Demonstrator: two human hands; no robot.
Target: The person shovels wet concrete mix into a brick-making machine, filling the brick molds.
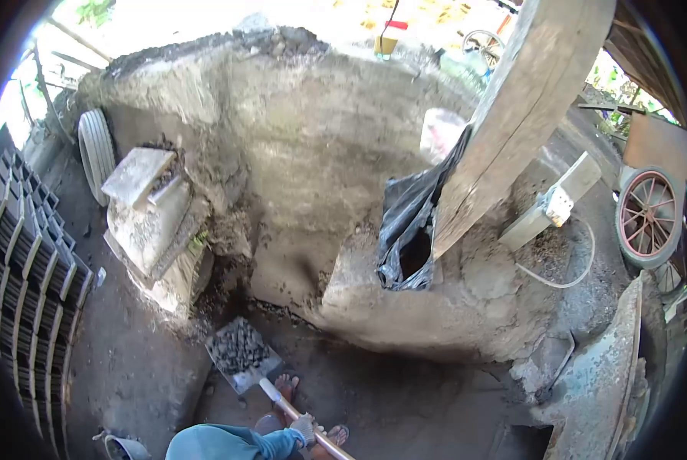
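Observation:
My left hand (305,429) is closed around the wooden shaft of a shovel (267,389) at the bottom of the view, and it seems to wear a greyish glove. A blue sleeve (278,441) covers that arm. Dark lumps (238,345) of coal-like material are heaped on the shovel's flat metal blade, which is low over the dark ground. The shaft runs down and right out of the frame. My right hand is out of sight. My bare-toed feet (286,386) stand on either side of the shaft.
A thick earthen wall (305,161) rises ahead, with a leaning wooden post (527,115) and a black plastic sheet (405,230). Stacked dark slats (29,284) and a tyre (96,153) stand left. A bucket (126,448) sits low left; a spoked wheel (650,218) is right.

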